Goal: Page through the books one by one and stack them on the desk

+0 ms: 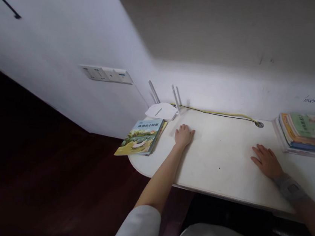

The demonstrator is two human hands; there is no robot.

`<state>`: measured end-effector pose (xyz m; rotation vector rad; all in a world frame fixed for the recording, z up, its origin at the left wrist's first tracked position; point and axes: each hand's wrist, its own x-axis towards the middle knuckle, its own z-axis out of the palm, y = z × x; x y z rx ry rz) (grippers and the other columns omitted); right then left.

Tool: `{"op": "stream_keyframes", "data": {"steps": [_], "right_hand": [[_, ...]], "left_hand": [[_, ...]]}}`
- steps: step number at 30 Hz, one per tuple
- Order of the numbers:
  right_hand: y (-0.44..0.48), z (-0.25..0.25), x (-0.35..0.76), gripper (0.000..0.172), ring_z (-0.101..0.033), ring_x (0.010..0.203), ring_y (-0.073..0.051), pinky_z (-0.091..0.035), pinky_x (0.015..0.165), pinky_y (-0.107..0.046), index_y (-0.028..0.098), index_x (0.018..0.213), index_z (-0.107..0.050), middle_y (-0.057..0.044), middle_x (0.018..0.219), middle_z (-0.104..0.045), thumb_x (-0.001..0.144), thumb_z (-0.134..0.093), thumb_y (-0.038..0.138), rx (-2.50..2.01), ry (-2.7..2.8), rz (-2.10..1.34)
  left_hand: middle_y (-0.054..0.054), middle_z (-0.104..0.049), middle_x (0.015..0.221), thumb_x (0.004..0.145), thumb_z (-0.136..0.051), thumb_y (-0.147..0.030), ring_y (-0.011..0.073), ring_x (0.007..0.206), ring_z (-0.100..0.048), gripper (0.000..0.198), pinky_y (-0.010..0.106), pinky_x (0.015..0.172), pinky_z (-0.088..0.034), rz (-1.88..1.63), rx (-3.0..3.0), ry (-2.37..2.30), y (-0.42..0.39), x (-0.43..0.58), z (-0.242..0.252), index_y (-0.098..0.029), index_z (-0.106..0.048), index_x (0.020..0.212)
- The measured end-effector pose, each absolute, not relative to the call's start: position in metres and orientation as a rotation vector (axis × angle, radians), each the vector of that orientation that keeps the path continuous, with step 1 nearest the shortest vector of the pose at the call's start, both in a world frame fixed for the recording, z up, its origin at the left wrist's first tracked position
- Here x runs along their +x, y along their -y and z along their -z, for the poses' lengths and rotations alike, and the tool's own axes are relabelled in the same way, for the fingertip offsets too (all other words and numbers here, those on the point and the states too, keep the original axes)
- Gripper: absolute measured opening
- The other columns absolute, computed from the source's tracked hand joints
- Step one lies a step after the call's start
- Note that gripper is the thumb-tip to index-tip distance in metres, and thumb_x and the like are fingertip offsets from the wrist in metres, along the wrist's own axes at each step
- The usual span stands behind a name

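My left hand (184, 136) rests on the white desk (212, 162), between the router and the bare middle of the top. Its fingers point away from me, with the thumb out to the right, and nothing shows in its grip. A faint pale patch lies under or beside it; I cannot tell what that is. Further right, my right hand (266, 160) lies palm down with fingers spread, wearing a grey wristband with a square face (291, 188). It is nearest to a stack of books (309, 135) but apart from it. Both hands are empty.
A white router (162, 111) with upright antennas stands at the left back. Picture books (141, 137) in front of it jut over the desk's rounded left end. Yellow and black cables (217, 113) run along the wall to a cable hole (259, 124). Wall sockets (107, 74) are at left.
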<state>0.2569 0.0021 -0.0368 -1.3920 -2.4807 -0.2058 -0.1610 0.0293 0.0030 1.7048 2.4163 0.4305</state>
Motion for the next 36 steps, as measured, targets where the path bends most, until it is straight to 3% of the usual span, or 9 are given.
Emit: {"op": "stream_keyframes", "data": {"steps": [5,10,13,16,21,24,28,33,36], "right_hand": [[-0.003,0.037,0.259,0.048,-0.046,0.130,-0.030,-0.036,0.103,-0.051,0.020,0.131,-0.053,-0.016,0.141,-0.050,0.093,-0.038,0.045,-1.409,2.486,0.196],[0.000,0.036,0.249,0.049,-0.046,0.129,-0.033,-0.037,0.103,-0.054,0.015,0.132,-0.051,-0.021,0.137,-0.051,0.093,-0.039,0.042,-1.422,2.423,0.128],[0.016,0.028,0.216,0.066,-0.047,0.128,-0.034,-0.039,0.103,-0.053,0.010,0.144,-0.033,-0.024,0.137,-0.049,0.089,-0.047,0.045,-1.293,2.297,0.005],[0.042,0.011,0.173,0.087,-0.035,0.137,-0.033,-0.036,0.108,-0.052,0.012,0.151,-0.009,-0.022,0.149,-0.034,0.085,-0.054,0.046,-1.216,2.124,-0.085],[0.067,-0.024,0.155,0.077,-0.025,0.143,-0.030,-0.032,0.110,-0.057,0.020,0.153,0.007,-0.016,0.155,-0.023,0.092,-0.038,0.034,-1.341,1.814,-0.028],[0.076,-0.041,0.186,0.065,-0.024,0.143,-0.028,-0.030,0.111,-0.056,0.027,0.154,-0.004,-0.010,0.156,-0.024,0.094,-0.028,0.023,-1.464,1.853,0.103],[0.092,-0.041,0.219,0.060,-0.024,0.143,-0.025,-0.024,0.115,-0.054,0.035,0.146,-0.036,0.000,0.153,-0.034,0.090,-0.031,0.012,-1.424,2.280,0.208],[0.104,-0.006,0.219,0.049,-0.034,0.139,-0.027,-0.028,0.112,-0.054,0.025,0.133,-0.055,-0.009,0.148,-0.043,0.089,-0.039,0.011,-1.307,2.626,0.160],[0.106,0.007,0.223,0.043,-0.034,0.138,-0.030,-0.031,0.108,-0.056,0.024,0.135,-0.052,-0.011,0.148,-0.042,0.093,-0.043,0.029,-1.326,2.663,0.052]], "left_hand": [[0.018,-0.052,0.135,0.094,-0.037,-0.026,0.0273,0.133,-0.039,0.030,0.044,0.109,-0.028,-0.602,1.587,-2.351,-0.024,-0.161,-0.017,-0.014,-0.058,0.111],[0.018,-0.064,0.114,0.099,-0.025,-0.037,0.0260,0.115,-0.055,0.045,0.038,0.096,-0.040,-0.895,1.413,-2.141,-0.010,-0.140,-0.052,-0.008,-0.059,0.108],[0.015,-0.064,0.119,0.100,-0.017,-0.043,0.0223,0.109,-0.059,0.055,0.033,0.088,-0.047,-1.078,1.368,-1.890,0.003,-0.097,-0.069,-0.009,-0.057,0.117],[0.011,-0.061,0.128,0.100,-0.019,-0.041,0.0188,0.108,-0.062,0.049,0.032,0.083,-0.052,-1.193,1.313,-1.571,0.026,-0.039,-0.082,-0.017,-0.050,0.130],[0.010,-0.058,0.133,0.096,-0.036,-0.043,0.0238,0.121,-0.056,0.042,0.043,0.098,-0.049,-1.238,0.693,-0.626,0.077,0.019,-0.105,-0.023,-0.054,0.128],[0.007,-0.061,0.129,0.095,-0.039,-0.041,0.0236,0.124,-0.054,0.037,0.045,0.103,-0.046,-1.205,0.567,-0.559,0.092,0.009,-0.101,-0.025,-0.059,0.121],[0.006,-0.060,0.131,0.094,-0.039,-0.036,0.0198,0.127,-0.052,0.033,0.041,0.107,-0.043,-1.181,0.475,-0.732,0.098,-0.021,-0.059,-0.023,-0.063,0.113],[0.009,-0.062,0.129,0.094,-0.025,-0.043,0.0208,0.123,-0.056,0.046,0.041,0.101,-0.049,-1.103,0.655,-1.093,0.114,-0.050,-0.009,-0.023,-0.060,0.117],[0.006,-0.055,0.138,0.094,-0.010,-0.045,0.0184,0.126,-0.053,0.057,0.039,0.101,-0.048,-1.261,0.912,-1.494,0.119,-0.085,-0.012,-0.025,-0.047,0.133]]}}
